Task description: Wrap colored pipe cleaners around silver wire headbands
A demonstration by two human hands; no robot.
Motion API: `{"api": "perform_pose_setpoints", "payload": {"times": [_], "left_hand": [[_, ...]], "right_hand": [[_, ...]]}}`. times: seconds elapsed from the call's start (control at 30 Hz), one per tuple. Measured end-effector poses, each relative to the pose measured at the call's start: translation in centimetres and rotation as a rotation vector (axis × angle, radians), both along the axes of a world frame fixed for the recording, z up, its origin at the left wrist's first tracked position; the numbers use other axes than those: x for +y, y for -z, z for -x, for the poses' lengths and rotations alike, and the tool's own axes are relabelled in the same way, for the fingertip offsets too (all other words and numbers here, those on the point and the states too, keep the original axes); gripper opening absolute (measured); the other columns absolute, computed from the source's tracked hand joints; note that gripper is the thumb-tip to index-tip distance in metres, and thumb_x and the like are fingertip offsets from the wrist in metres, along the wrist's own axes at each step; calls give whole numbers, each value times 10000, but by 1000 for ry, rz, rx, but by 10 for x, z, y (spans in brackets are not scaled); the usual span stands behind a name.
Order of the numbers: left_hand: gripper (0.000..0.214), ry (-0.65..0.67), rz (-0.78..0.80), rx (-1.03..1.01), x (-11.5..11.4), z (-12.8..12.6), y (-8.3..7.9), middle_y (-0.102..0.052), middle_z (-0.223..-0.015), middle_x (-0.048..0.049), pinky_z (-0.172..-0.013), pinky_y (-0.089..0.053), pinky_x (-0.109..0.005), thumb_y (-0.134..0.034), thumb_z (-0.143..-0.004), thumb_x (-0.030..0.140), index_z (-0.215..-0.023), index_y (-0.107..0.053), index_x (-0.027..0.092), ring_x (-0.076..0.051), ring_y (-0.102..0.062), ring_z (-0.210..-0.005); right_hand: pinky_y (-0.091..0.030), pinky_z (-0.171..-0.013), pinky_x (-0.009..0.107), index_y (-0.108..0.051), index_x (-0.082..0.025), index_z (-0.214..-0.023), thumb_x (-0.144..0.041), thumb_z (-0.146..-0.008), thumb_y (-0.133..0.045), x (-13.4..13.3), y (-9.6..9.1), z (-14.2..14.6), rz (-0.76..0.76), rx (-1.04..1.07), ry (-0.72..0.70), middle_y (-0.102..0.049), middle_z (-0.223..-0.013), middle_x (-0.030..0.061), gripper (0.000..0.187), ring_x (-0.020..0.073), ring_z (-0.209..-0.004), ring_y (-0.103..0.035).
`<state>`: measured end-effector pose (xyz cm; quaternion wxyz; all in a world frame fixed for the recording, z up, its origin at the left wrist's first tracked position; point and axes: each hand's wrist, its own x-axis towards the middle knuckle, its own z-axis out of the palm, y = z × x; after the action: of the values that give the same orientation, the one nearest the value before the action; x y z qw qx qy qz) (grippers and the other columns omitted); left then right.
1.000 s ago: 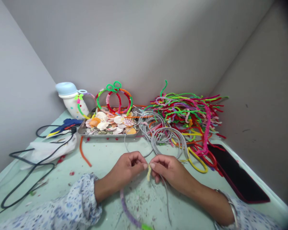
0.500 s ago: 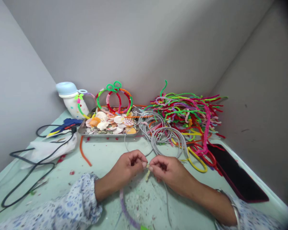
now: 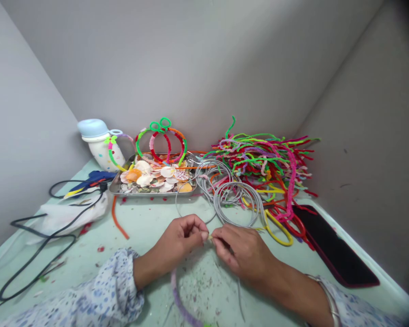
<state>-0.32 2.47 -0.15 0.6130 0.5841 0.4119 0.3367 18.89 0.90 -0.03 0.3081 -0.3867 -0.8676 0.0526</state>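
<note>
My left hand (image 3: 180,240) and my right hand (image 3: 240,247) meet at the middle of the pale green table (image 3: 146,227), fingertips pinched together on a short pale yellow pipe cleaner (image 3: 210,236), of which only a tip shows. A grey wire hoop partly wrapped in lilac pipe cleaner (image 3: 179,297) curves from under my hands toward me. Both hands are closed.
Behind my hands lie grey wire hoops (image 3: 231,193) and a big pile of coloured pipe cleaners (image 3: 266,163). A metal tray of seashells (image 3: 153,179), wrapped hoops (image 3: 163,141), a white jug (image 3: 100,145), a blue glue gun (image 3: 88,179) with black cable and a dark phone (image 3: 330,247) stand around.
My right hand has turned over the yellow pipe cleaner, so its hanging end is now hidden. Both hands stay pinched together at the same spot.
</note>
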Motion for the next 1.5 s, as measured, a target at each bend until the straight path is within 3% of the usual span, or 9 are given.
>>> {"api": "perform_pose_setpoints", "payload": {"times": [0.17, 0.33, 0.4, 0.53, 0.63, 0.73, 0.9, 1.1, 1.5], "left_hand": [[151, 11, -51, 54, -3, 0, -1, -457, -610, 58, -499, -280, -190, -607, -827, 288, -839, -583, 139, -71, -368, -541], [152, 8, -45, 66, -3, 1, -1, -473, -597, 56, -489, -292, -190, -594, -836, 292, -804, -580, 144, -71, -382, -522], [161, 2, -28, 68, -3, 1, -1, -476, -586, 56, -477, -285, -190, -599, -831, 301, -801, -584, 143, -70, -382, -506], [183, -16, 22, 38, 0, 2, -4, -452, -544, 63, -458, -268, -192, -608, -819, 323, -781, -581, 146, -71, -368, -478], [180, -48, 53, -5, 2, 2, -7, -437, -535, 66, -461, -275, -190, -618, -805, 310, -754, -576, 143, -68, -363, -476], [164, -90, 61, -33, 3, 2, -10, -445, -546, 59, -470, -286, -189, -619, -796, 284, -738, -580, 135, -67, -369, -489], [163, -91, 86, -47, 2, 0, -11, -442, -527, 62, -461, -275, -187, -611, -799, 281, -737, -575, 134, -64, -359, -476], [174, -79, 82, -58, -1, -1, -6, -454, -516, 71, -438, -269, -178, -621, -804, 302, -746, -554, 152, -58, -356, -446], [214, -36, 118, -53, -1, -3, -5, -512, -471, 61, -403, -278, -166, -617, -808, 349, -738, -544, 161, -52, -376, -383]], "right_hand": [[-361, -561, 264, -631, -138, -830, -156, -894, -442, 0, 0, -2, -63, -43, -12, -586, -649, 20, 200, 141, -583, -559], [-359, -562, 266, -637, -139, -815, -159, -883, -457, -1, -2, -3, -5, -11, 0, -585, -646, 20, 193, 139, -578, -546], [-368, -562, 258, -638, -148, -807, -180, -872, -488, -1, -4, -3, 116, 66, 4, -594, -654, 14, 166, 133, -580, -539], [-405, -553, 232, -636, -178, -794, -306, -932, -452, 6, -8, -7, 557, 333, 31, -599, -661, -1, 264, 126, -600, -542], [-461, -631, 245, -656, -194, -927, -328, -933, -464, 13, -7, -10, 701, 476, 36, -653, -792, 18, 234, 143, -714, -594], [-475, -726, 266, -660, -211, -1013, -274, -868, -583, 16, -6, -10, 638, 446, 1, -663, -895, 25, 175, 155, -811, -607], [-472, -732, 269, -650, -217, -1010, -305, -796, -695, 11, -4, -8, 477, 387, -41, -648, -903, 21, 236, 153, -805, -593], [-466, -678, 273, -655, -210, -935, -312, -856, -623, 6, -1, -5, 346, 359, -21, -638, -797, 18, 133, 151, -734, -585], [-438, -655, 273, -643, -190, -919, -205, -890, -533, 6, 0, -6, 161, 237, -46, -643, -744, 17, 114, 150, -693, -566]]}}
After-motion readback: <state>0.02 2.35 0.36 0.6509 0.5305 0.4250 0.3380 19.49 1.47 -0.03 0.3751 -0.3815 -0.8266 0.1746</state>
